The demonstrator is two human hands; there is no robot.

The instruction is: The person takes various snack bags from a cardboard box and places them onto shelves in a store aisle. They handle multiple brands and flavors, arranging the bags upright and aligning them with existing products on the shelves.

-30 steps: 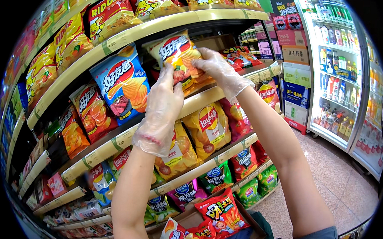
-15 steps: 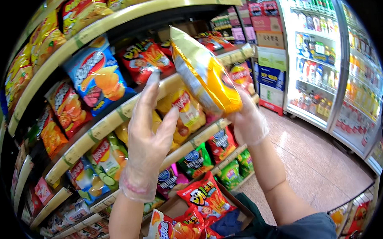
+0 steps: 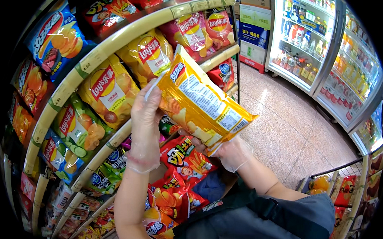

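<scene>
Two gloved hands hold a yellow crinkly chip bag (image 3: 201,104) in front of the snack shelves (image 3: 92,64).

The bag slants, top corner up-left, bottom down-right. The left hand (image 3: 146,117) pinches its upper left edge. The right hand (image 3: 230,152) cups under the low end, fingers mostly hidden. Its printed back faces up.
</scene>
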